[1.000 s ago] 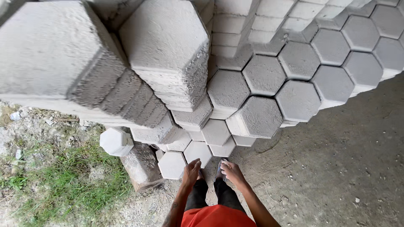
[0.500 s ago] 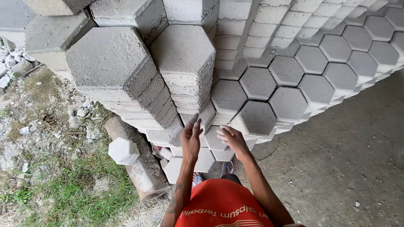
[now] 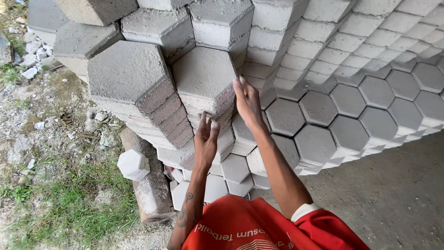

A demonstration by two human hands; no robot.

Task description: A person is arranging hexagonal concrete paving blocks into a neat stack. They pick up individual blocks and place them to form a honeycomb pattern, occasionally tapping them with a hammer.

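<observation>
Both hands reach a stacked hexagonal block. Left hand open beneath it, right hand flat alongside, neither gripping. Best supported from below before pulling

Even, soft daylight, no hard sun. Hexagonal concrete pavers are lit from above: top faces pale, side faces darker, deep shade in the gaps under the overhanging stacks. No glare or blown highlights; the small white block is the brightest spot. Concrete floor sits slightly dimmer than the grass. Focus is sharp in the centre, with paver grain readable. Slight motion softness on the left hand and right hand. Wide-angle stretch bends the stacks towards the top corners. Red shirt at the bottom edge is soft.
</observation>
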